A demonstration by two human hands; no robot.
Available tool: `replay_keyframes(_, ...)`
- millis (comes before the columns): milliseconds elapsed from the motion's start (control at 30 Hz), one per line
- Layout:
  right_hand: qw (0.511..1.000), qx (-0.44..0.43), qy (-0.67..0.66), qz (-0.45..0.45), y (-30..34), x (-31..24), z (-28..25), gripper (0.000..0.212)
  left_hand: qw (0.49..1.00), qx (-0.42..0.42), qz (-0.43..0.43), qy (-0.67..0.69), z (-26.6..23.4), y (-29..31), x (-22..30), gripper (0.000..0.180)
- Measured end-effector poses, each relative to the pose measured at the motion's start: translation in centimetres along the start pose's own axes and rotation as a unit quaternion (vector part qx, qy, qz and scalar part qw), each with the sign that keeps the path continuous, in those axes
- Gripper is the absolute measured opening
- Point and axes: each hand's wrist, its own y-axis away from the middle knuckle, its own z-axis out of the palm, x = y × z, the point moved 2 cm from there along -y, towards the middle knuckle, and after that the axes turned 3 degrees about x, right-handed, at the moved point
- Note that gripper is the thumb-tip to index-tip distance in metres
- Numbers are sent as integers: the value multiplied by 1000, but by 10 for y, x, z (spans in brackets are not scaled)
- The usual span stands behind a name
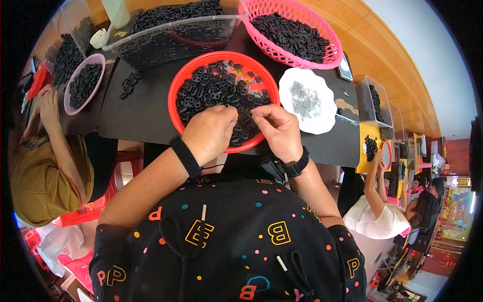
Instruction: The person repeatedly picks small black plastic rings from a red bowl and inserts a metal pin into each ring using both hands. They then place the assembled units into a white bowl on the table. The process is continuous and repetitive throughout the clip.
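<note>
A red round tray [173,108] in front of me holds a heap of small black plastic pieces [201,93] with holes in them. Over its near left part is my left hand [211,131], fingers curled inward; what they grip is hidden behind the knuckles. At the tray's near right rim, my right hand [279,132] pinches thumb and forefinger together, and anything between them is too small to name. Just beyond the right hand, a white scalloped plate [322,121] carries many tiny silvery metal parts [306,99].
A clear plastic bin [176,48] and a pink basket [334,58], both with black pieces, stand at the back. Some loose black pieces [131,84] lie left of the tray. A phone [345,69] rests at the right. Co-workers sit on both sides, one with a pink bowl [68,103].
</note>
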Motion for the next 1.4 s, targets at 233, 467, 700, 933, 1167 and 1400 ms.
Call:
replay_keyframes(233, 977, -42, 194, -82, 0, -24, -7, 6, 994, 73, 20, 80, 9, -2, -7, 9)
replay_keyframes(467, 971, -107, 188, -101, 7, -24, -3, 3, 992, 92, 12, 86, 3, 1, 0, 25)
replay_keyframes(700, 976, -110, 168, -85, 7, -24, -7, 3, 1000, 18, 7, 6, 7, -5, 3, 14)
replay_keyframes(933, 986, -92, 126, -63, 6, -18, -11, 4, 985, 103, -14, 137, 8, -1, -7, 7)
replay_keyframes(1167, 996, -38, -64, 44, -3, -22, -6, 11, 835, 81, -228, 495, 1, -3, -11, 8)
replay_keyframes(1400, 995, -21, -65, 70, -6, -29, 9, 7, 742, 78, -258, 614, 4, 1, -11, 12)
